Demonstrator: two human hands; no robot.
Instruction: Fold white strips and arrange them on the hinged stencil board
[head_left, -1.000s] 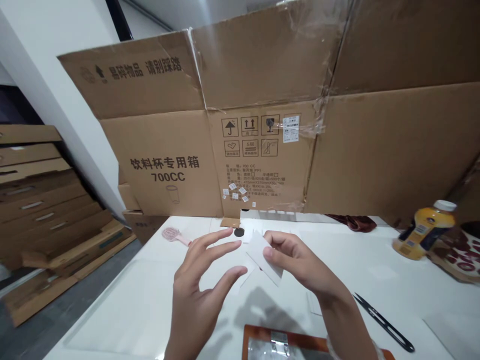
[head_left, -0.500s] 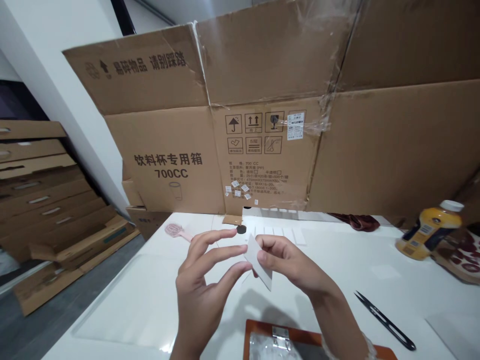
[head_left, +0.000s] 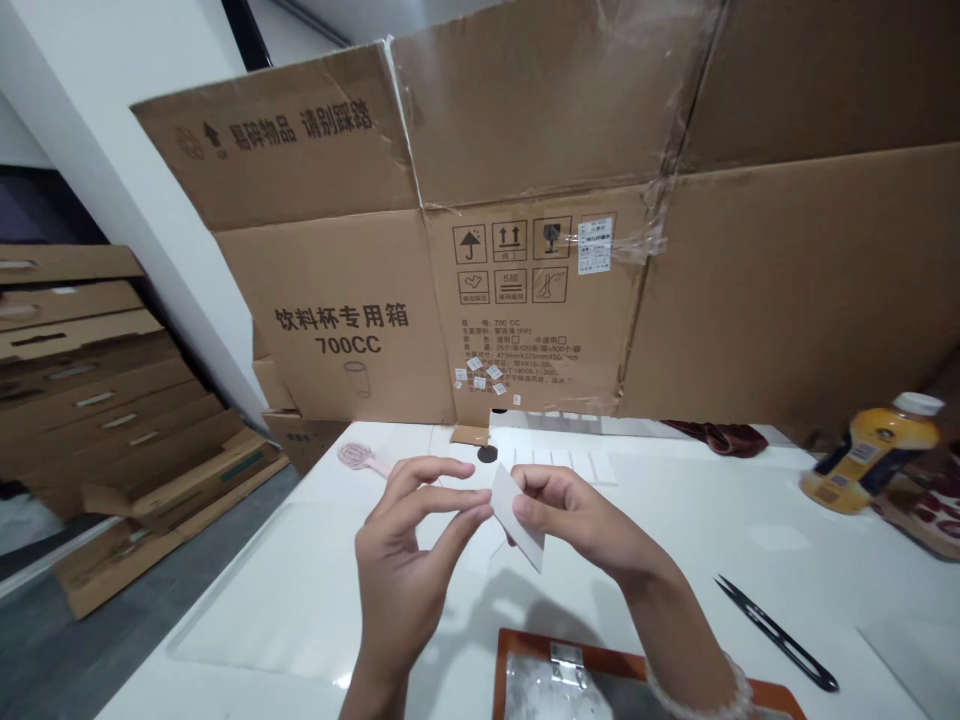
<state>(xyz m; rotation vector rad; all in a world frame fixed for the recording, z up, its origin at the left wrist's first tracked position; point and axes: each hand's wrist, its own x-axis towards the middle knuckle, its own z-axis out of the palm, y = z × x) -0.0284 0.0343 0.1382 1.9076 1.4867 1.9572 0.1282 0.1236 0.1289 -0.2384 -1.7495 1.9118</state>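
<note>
White card [head_left: 517, 515] pinched in right hand [head_left: 574, 520] fingers — left hand's [head_left: 405, 570] touch it — above white table [head_left: 300, 590].

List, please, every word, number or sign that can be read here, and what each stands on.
"易碎物品 请别踩踏", with an up arrow: cardboard box top flap.
"饮料杯专用箱" and "700CC", above a cup outline: box front.
Six handling pictograms (umbrella, up arrows and others): box front.
Specification lines, white sticker, bottle label: too small to read.
</note>
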